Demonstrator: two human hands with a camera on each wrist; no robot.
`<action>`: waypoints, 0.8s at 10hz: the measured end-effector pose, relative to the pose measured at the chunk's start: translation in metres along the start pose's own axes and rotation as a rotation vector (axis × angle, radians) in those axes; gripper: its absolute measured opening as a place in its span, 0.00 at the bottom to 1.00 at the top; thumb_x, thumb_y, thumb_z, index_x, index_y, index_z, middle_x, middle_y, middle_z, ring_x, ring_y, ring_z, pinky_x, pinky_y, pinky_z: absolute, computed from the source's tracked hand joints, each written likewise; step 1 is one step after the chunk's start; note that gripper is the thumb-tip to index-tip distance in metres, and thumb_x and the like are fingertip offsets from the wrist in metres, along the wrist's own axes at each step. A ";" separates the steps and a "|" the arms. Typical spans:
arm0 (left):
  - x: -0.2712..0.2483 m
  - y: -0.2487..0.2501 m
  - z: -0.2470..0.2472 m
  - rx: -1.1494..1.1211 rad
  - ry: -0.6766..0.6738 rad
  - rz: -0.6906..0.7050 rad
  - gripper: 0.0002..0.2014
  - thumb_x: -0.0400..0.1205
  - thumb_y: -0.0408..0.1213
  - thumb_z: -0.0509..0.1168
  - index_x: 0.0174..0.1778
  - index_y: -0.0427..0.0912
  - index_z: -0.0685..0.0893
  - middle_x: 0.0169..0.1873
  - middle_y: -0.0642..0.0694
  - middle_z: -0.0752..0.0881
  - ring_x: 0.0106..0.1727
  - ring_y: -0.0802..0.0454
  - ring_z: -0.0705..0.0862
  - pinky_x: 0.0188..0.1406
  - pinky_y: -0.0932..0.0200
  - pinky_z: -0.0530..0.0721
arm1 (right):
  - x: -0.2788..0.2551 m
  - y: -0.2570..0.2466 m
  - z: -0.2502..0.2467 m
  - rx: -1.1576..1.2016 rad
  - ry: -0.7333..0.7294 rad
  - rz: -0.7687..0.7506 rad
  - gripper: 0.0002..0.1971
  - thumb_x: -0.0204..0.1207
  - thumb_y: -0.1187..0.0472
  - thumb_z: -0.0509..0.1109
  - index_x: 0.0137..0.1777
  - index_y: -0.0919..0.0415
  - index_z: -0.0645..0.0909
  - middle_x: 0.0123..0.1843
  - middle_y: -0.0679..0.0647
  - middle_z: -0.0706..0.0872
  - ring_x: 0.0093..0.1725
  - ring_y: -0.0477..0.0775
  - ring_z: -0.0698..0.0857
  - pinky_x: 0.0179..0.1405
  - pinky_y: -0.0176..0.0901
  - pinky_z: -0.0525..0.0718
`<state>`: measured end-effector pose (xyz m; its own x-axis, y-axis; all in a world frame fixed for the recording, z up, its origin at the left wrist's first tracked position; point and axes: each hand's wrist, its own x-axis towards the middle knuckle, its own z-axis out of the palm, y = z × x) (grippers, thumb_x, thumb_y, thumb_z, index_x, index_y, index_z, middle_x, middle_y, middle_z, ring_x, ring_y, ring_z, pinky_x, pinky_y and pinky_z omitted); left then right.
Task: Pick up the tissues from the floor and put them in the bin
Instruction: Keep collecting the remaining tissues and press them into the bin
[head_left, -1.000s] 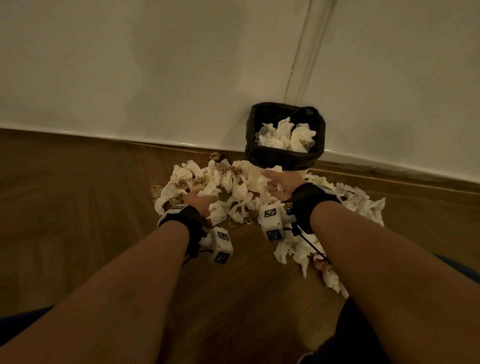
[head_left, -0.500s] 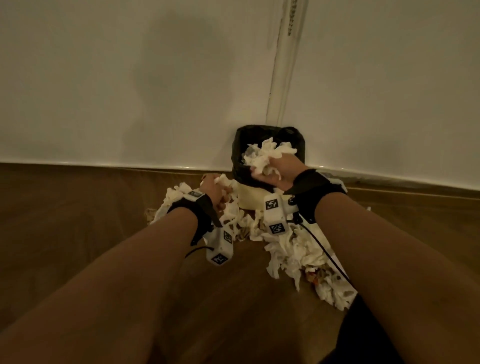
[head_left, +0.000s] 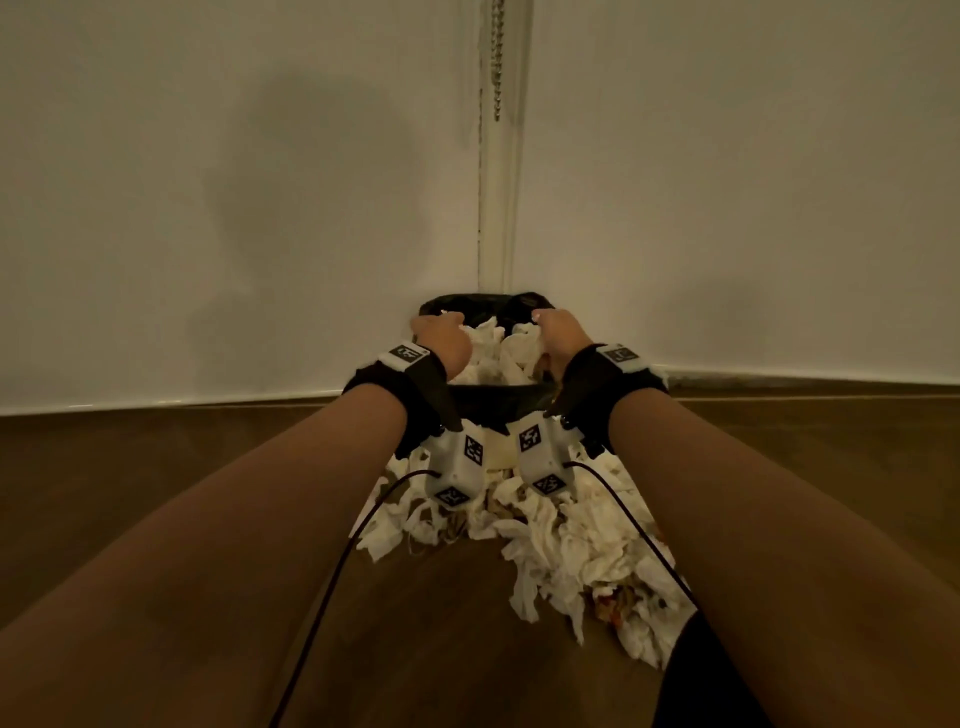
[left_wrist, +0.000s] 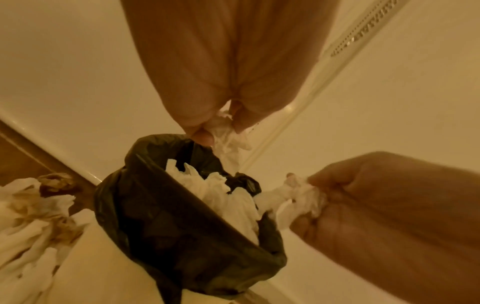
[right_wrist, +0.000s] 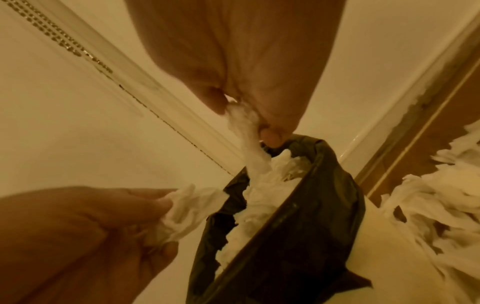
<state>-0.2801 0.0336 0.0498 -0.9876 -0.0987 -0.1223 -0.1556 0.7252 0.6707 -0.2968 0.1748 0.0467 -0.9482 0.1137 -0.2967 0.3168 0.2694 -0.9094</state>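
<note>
A small bin with a black liner (head_left: 475, 303) stands in the wall corner, heaped with white tissues (head_left: 496, 353). Both hands hover over its opening. My left hand (head_left: 440, 336) grips a crumpled tissue (left_wrist: 226, 135) between curled fingers above the bin's rim (left_wrist: 145, 205). My right hand (head_left: 558, 332) pinches another tissue (right_wrist: 246, 135) that trails down onto the heap inside the bin (right_wrist: 262, 197). In the left wrist view the right hand (left_wrist: 309, 197) clutches its wad beside the liner. A large pile of tissues (head_left: 576, 535) lies on the floor in front of the bin.
Wooden floor (head_left: 156, 467) spreads to both sides, with a white skirting board (head_left: 208, 402) along the walls. A bead chain (head_left: 497, 62) hangs in the corner above the bin. Some floor tissues (left_wrist: 31, 205) are stained brown. Wrist camera cables (head_left: 332, 582) trail below my forearms.
Both hands rose from the floor pile with tissues and moved forward over the bin's opening. The head camera tilted up toward the wall.
</note>
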 end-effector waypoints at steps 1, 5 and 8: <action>0.006 -0.008 0.007 0.057 0.081 0.051 0.19 0.84 0.28 0.54 0.71 0.38 0.75 0.73 0.33 0.68 0.71 0.37 0.71 0.70 0.56 0.69 | 0.001 -0.001 0.005 -0.369 0.109 -0.091 0.20 0.84 0.63 0.56 0.75 0.66 0.69 0.75 0.63 0.72 0.74 0.63 0.70 0.75 0.52 0.67; 0.008 -0.034 0.033 0.512 0.037 0.315 0.16 0.86 0.43 0.55 0.51 0.43 0.87 0.53 0.43 0.86 0.55 0.44 0.81 0.51 0.53 0.77 | 0.013 0.023 0.020 -0.950 0.023 -0.195 0.18 0.82 0.64 0.61 0.71 0.64 0.74 0.70 0.63 0.77 0.68 0.61 0.77 0.62 0.44 0.76; 0.005 -0.039 0.039 0.558 -0.188 0.271 0.18 0.87 0.38 0.50 0.70 0.36 0.75 0.67 0.37 0.77 0.66 0.41 0.76 0.62 0.51 0.75 | 0.009 0.035 0.052 -1.070 -0.118 -0.239 0.18 0.84 0.61 0.53 0.66 0.70 0.75 0.67 0.68 0.77 0.67 0.68 0.77 0.62 0.55 0.75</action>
<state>-0.2776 0.0319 -0.0054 -0.9615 0.2221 -0.1616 0.1841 0.9577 0.2213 -0.2955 0.1358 -0.0026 -0.9660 -0.1284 -0.2245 -0.0726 0.9677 -0.2412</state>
